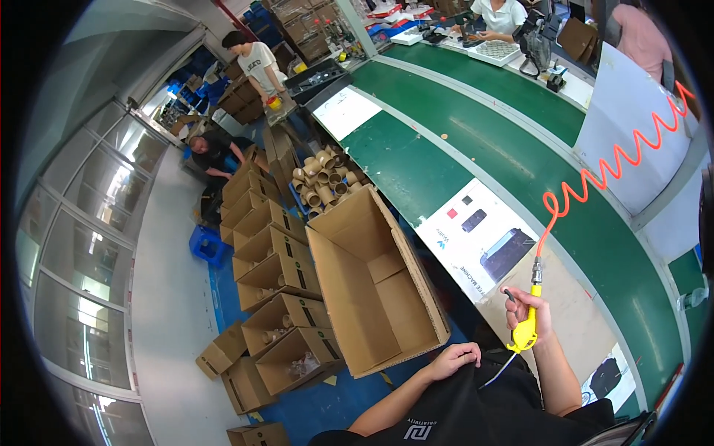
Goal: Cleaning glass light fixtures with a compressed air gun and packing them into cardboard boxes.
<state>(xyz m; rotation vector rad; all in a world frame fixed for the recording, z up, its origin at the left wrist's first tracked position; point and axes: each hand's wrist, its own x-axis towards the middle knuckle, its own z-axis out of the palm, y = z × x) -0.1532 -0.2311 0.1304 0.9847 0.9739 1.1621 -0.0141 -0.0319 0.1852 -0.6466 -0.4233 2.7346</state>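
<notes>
The right hand (538, 315) has its grip wrapped round a yellow plastic air gun (525, 334); the left hand (452, 361) curls beside black cloth (487, 407), its hold unclear. Beside the green surface (407, 154), a large brown cardboard box (348, 293) sits mouth-up, probably for reach; the coiled orange plastic hose (551, 215) likely gives slack; the gun's thin nozzle (498, 371) slants downward.

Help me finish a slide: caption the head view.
Right hand holding a yellow air gun on an orange hose, left hand at the black shirt.
</notes>
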